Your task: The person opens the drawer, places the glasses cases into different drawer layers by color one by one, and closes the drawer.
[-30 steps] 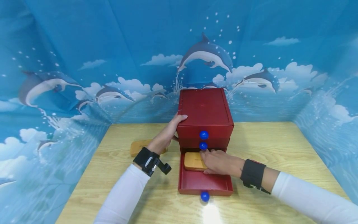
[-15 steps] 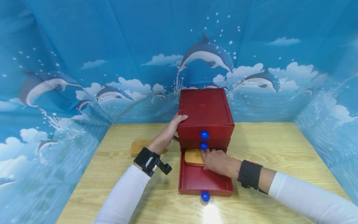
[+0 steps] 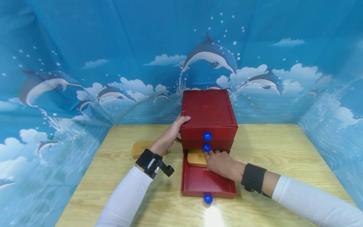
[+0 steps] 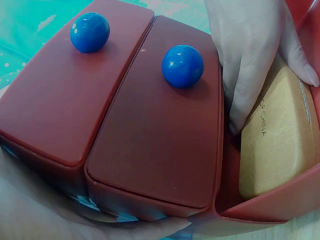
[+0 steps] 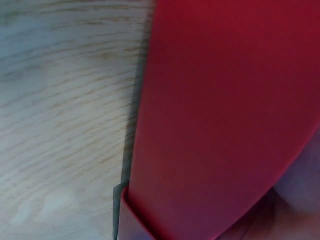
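Observation:
A red drawer cabinet (image 3: 208,110) with blue ball knobs stands on the table, its bottom drawer (image 3: 208,184) pulled out. My left hand (image 3: 172,132) holds the cabinet's left side, thumb over the top edge and fingers along the side wall. Inside the drawer, toward the back, lies a tan oblong case (image 3: 196,158) with rounded corners and small printed letters. My right hand (image 3: 222,164) grips the right part of this case (image 4: 280,135); in the left wrist view its fingers go down on one side and the thumb on the other. The right wrist view shows mostly the drawer's red outer wall (image 5: 215,100).
A second tan case (image 3: 140,149) lies on the wooden table (image 3: 283,151) left of the cabinet, partly behind my left forearm. The two upper drawers (image 3: 219,133) are closed above the open one. A blue dolphin-print cloth (image 3: 141,37) hangs around the back and sides.
The tan case and my right hand have moved back in the drawer, toward the cabinet. My left hand stays on the cabinet's side.

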Motion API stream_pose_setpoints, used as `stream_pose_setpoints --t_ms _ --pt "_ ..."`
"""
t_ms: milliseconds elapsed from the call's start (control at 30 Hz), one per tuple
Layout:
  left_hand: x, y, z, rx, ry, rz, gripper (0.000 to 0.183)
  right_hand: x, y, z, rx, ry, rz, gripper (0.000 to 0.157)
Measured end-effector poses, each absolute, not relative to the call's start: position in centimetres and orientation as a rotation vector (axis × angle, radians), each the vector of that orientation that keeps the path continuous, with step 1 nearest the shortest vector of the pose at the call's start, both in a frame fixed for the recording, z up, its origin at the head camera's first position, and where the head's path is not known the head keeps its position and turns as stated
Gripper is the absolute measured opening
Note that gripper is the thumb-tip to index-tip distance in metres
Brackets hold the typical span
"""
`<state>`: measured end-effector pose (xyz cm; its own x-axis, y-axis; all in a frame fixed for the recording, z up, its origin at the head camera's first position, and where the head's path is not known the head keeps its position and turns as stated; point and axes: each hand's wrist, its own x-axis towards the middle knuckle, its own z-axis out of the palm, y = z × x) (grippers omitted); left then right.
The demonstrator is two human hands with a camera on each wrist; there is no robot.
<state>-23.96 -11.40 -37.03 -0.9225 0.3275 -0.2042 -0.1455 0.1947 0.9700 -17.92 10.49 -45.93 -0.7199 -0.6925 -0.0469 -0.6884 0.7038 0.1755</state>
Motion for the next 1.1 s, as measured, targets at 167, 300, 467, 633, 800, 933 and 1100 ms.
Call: stream_pose_setpoints --t_ms 167,300,467,633,800,933,1100 --pt "-23.9 -11.5 -37.0 0.200 2.085 1.782 0.066 -17.5 10.7 -46.1 1.129 -2.862 -0.270 0.063" --pt "-23.9 -11.6 -37.1 0.202 2.069 1.783 0.068 -17.0 11.0 -46.1 1.124 -2.776 -0.337 0.060" --pt "-24.1 -11.5 -37.0 0.161 2.085 1.775 0.072 -16.1 11.5 -45.6 1.127 -2.537 -0.428 0.040" --pt "-23.7 -11.5 -36.5 0.158 2.079 1.768 0.070 -15.1 11.8 -44.3 1.151 -2.504 -0.451 0.035" --pt "-23.6 -11.5 -36.7 0.148 2.085 1.761 0.068 -14.0 12.1 -40.6 1.294 -2.600 -0.250 0.046" --pt "-23.9 -11.5 -37.2 0.151 2.103 1.768 0.068 -13.3 12.4 -36.4 1.351 -2.668 0.145 0.044" --pt "-24.0 -11.5 -37.1 0.172 2.088 1.782 0.070 -13.1 13.5 -32.2 1.335 -2.657 0.627 0.040"
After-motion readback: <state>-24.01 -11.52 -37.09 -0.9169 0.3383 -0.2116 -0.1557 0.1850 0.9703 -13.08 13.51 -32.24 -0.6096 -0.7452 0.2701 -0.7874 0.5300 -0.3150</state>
